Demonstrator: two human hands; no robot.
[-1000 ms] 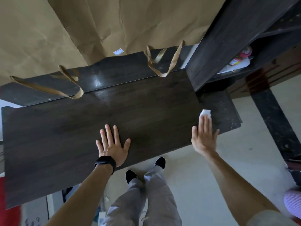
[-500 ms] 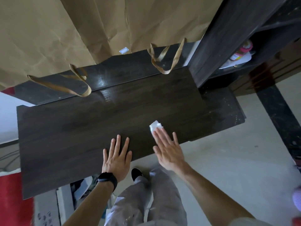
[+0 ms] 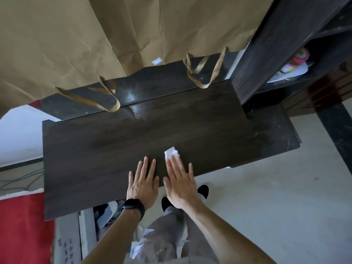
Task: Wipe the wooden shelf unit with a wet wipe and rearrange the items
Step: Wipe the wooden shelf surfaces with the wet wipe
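The dark wooden shelf top [image 3: 99, 153] fills the middle of the view. My left hand [image 3: 143, 184] lies flat on its near edge, fingers spread, with a black watch on the wrist. Right beside it, my right hand [image 3: 180, 182] is flat with its fingers pressing a small folded white wet wipe [image 3: 171, 152] onto the wood; the wipe's far end sticks out past the fingertips. A damp sheen shows on the shelf's right part [image 3: 266, 134].
Two large brown paper bags [image 3: 80, 40] lean over the back of the shelf, handles [image 3: 204, 73] hanging onto it. A dark upright panel [image 3: 272, 44] rises at right, with a bottle and papers [image 3: 293, 63] in a compartment behind it. Red cloth [image 3: 22, 229] lies at lower left.
My right hand has slid the wipe leftward from the shelf's right end to beside my left hand, which has stayed flat on the near edge. The view has shifted slightly.
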